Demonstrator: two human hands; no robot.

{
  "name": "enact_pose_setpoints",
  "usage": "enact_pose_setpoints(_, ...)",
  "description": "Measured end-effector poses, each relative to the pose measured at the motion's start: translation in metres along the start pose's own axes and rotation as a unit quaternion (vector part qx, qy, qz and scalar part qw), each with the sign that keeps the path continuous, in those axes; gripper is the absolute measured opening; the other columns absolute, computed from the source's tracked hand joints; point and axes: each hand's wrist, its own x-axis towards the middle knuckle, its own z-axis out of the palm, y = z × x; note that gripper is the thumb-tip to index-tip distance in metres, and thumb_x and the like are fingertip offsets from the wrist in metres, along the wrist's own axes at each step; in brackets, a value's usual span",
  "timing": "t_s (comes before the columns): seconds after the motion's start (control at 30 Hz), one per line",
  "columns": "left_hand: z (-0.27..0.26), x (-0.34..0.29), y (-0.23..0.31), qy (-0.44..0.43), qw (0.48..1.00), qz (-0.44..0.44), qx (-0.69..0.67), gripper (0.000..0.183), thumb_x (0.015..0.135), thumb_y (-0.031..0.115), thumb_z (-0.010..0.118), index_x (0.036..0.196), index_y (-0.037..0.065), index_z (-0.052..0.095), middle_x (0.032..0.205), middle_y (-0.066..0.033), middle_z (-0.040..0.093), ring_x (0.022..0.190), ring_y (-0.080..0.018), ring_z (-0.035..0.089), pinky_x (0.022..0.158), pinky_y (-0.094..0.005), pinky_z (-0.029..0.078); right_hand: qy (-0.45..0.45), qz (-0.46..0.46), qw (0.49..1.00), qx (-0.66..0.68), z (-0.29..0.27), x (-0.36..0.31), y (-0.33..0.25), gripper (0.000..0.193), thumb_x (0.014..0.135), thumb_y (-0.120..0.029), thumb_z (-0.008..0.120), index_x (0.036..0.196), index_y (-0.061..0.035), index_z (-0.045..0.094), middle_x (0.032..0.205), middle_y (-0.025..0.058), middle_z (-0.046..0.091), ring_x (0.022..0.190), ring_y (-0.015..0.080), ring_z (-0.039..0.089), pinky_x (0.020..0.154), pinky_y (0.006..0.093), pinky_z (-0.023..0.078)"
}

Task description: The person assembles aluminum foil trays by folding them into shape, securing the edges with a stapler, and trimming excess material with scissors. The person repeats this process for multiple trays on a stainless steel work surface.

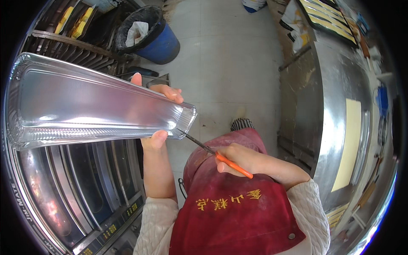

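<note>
A long silver foil tray (pixel 97 102) lies across the left side of the view, with its hollow inside facing up. My left hand (pixel 155 140) grips it from beneath near its narrow-looking right end. The thumb shows at the near edge and the fingertips curl over the far edge; the palm is hidden under the tray. My right hand (pixel 238 158) is closed around the orange handle of a thin tool (pixel 229 163) with a slim dark shaft. Its tip meets the tray's right end near the corner. Whether it pierces the foil, I cannot tell.
Left and below the tray is a steel oven front (pixel 89 187) with glass panels. A blue bin (pixel 161 44) with a dark rim stands on the tiled floor (pixel 229 63). At right is a steel cabinet (pixel 340 97), with a tray of pale strips (pixel 327 19) at its far end.
</note>
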Motion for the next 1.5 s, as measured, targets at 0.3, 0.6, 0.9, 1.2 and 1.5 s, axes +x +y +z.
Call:
enact_pose_setpoints(0.3,-0.106,0.122,-0.058,0.083,0.996,-0.011,0.021,0.101,0.061,0.028,0.074,0.146,0.015,0.021,0.104,-0.0125,0.051,0.094,-0.0244,0.052,0.093,-0.0432,0.040,-0.003,-0.052,0.998,-0.033,-0.132,0.145,-0.001,0.070,0.082,-0.069,0.042,0.068,-0.0002,0.049,0.056,0.0144,0.050,0.053,0.0338,0.052,0.052,0.0385,0.043)
enact_pose_setpoints(0.6,-0.191,0.248,-0.101,0.189,0.980,-0.006,0.065,0.103,0.058,0.026,0.076,0.143,0.009,0.021,0.105,-0.0176,0.048,0.095,-0.0273,0.051,0.090,-0.0427,0.042,-0.071,-0.052,0.994,-0.069,-0.273,0.277,-0.026,0.060,0.085,-0.057,0.053,0.070,0.0003,0.052,0.059,0.0173,0.051,0.055,0.0365,0.050,0.052,0.0402,0.042)
enact_pose_setpoints(0.9,-0.317,0.321,-0.139,0.125,0.992,0.005,0.025,0.105,0.057,0.028,0.076,0.142,0.011,0.018,0.106,-0.0182,0.045,0.095,-0.0278,0.048,0.088,-0.0424,0.039,-0.108,0.010,0.985,-0.131,-0.336,0.410,-0.062,0.062,0.088,-0.060,0.045,0.075,0.0009,0.052,0.062,0.0201,0.053,0.060,0.0403,0.053,0.056,0.0436,0.043)
enact_pose_setpoints(1.2,-0.453,0.408,-0.133,0.117,0.992,-0.026,0.043,0.111,0.065,0.044,0.074,0.146,0.010,0.006,0.108,-0.0182,0.044,0.095,-0.0225,0.046,0.083,-0.0349,0.041,-0.044,-0.010,0.992,-0.117,-0.350,0.556,-0.111,0.061,0.087,-0.058,0.048,0.075,0.0016,0.052,0.063,0.0215,0.054,0.061,0.0407,0.054,0.057,0.0430,0.044)
enact_pose_setpoints(1.5,-0.524,0.458,-0.141,0.059,0.997,0.024,-0.045,0.104,0.058,0.027,0.075,0.144,0.015,0.019,0.108,-0.0144,0.043,0.095,-0.0243,0.045,0.085,-0.0405,0.036,-0.018,-0.001,0.990,-0.138,-0.372,0.622,-0.129,0.062,0.081,-0.060,0.054,0.074,0.0018,0.055,0.065,0.0216,0.056,0.064,0.0416,0.056,0.061,0.0471,0.045)
